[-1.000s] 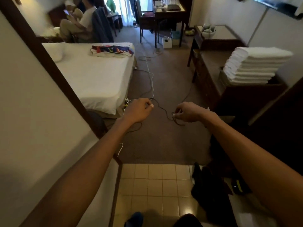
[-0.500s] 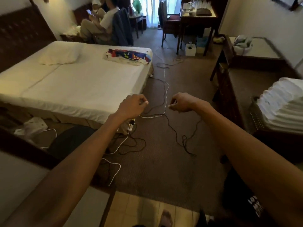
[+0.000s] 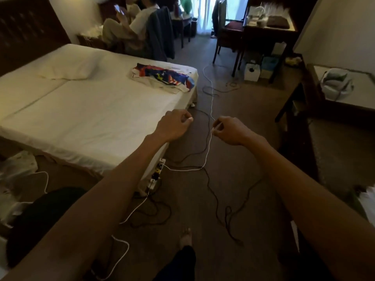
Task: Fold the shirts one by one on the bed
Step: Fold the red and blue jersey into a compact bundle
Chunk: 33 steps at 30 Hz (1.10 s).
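Fingers (image 3: 185,117) of left hand (image 3: 174,125) and right hand (image 3: 230,130) are curled tight; nothing is seen held. The doorway has been cleared in the last second and the bed (image 3: 91,110) reached. Shirts (image 3: 162,78) are piled at its far corner, well apart from both hands. Folding is judged not started.

No text, label or number can be read — all too blurred.

Looks like a hotel-type bedroom to me: white-sheeted double bed (image 3: 101,110) with a dark wooden headboard (image 3: 30,31) and a white pillow (image 3: 69,67), brown carpet floor (image 3: 243,102) all round. There's also a dark wooden worktop (image 3: 269,35) with a red-seated wooden chair (image 3: 229,29) by sheer white curtains (image 3: 203,15) at the far end.
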Each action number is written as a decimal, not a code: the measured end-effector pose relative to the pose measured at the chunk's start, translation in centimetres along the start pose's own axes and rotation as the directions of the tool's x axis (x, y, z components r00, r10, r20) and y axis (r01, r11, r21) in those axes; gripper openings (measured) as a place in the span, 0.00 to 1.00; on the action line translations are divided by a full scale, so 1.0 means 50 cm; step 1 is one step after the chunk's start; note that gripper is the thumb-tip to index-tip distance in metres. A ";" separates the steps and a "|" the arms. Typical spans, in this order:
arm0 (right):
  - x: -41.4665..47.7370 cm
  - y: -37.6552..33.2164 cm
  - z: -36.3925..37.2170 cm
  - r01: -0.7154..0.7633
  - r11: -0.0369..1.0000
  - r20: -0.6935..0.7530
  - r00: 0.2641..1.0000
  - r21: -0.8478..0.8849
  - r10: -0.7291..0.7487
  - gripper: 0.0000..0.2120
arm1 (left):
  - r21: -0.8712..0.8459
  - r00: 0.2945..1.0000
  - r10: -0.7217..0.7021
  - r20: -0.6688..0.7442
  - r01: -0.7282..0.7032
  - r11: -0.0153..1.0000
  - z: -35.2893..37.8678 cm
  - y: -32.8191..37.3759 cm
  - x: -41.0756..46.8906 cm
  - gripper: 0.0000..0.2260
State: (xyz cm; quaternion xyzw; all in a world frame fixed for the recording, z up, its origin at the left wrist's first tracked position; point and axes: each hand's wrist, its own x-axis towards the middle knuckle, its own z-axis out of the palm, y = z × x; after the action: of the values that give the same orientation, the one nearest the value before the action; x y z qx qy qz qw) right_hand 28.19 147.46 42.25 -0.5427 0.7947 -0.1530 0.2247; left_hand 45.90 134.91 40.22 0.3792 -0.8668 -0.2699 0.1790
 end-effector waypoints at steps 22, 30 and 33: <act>1.190 0.301 -0.265 0.183 0.977 0.297 0.944 -0.111 -0.143 0.08 | -0.068 0.930 -0.363 -0.062 0.359 0.931 0.142 -0.206 1.092 0.09; 1.598 0.256 -0.305 0.315 0.939 0.425 0.875 -0.139 -0.231 0.12 | -0.139 0.872 -0.471 -0.132 0.455 0.880 0.121 -0.331 1.414 0.07; 1.731 0.241 -0.304 0.361 0.922 0.439 0.857 -0.138 -0.269 0.13 | -0.147 0.858 -0.496 -0.134 0.478 0.866 0.108 -0.401 1.525 0.06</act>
State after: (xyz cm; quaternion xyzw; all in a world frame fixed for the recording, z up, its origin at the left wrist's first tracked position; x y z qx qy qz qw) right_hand -16.18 71.26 32.81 -0.7070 0.6409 0.0170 0.2986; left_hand 4.94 67.83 31.90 0.5971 -0.7084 -0.3204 0.1973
